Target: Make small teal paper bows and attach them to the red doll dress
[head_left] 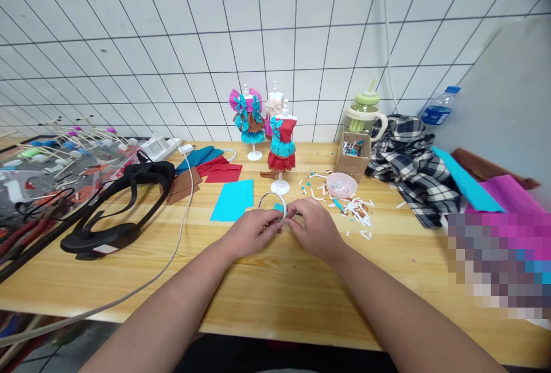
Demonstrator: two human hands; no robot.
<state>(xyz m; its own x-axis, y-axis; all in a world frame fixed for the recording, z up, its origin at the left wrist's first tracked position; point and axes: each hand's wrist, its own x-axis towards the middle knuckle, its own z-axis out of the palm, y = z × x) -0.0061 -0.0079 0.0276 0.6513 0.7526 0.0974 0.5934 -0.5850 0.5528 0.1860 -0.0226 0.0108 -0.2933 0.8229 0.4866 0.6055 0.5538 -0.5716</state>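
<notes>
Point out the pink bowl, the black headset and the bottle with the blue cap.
Pink bowl [332, 190]: head view, on the left part of its rim and wall.
Black headset [117, 235]: head view, on its thick lower front part.
Bottle with the blue cap [435, 115]: head view, on its blue label.

Count, by kind: three small dress forms [282, 138] are standing on one tabletop [267, 298]. One headset [109, 234], one pink bowl [341, 186], one cardboard box [353, 156], one handled jug [364, 113] and one blue-capped bottle [438, 110] are showing. Two hands, one left hand [252, 232] and one right hand [315, 228], are holding one thin ring [283, 199]. White scraps [359, 212] are overlapping, preventing an exact count.
</notes>
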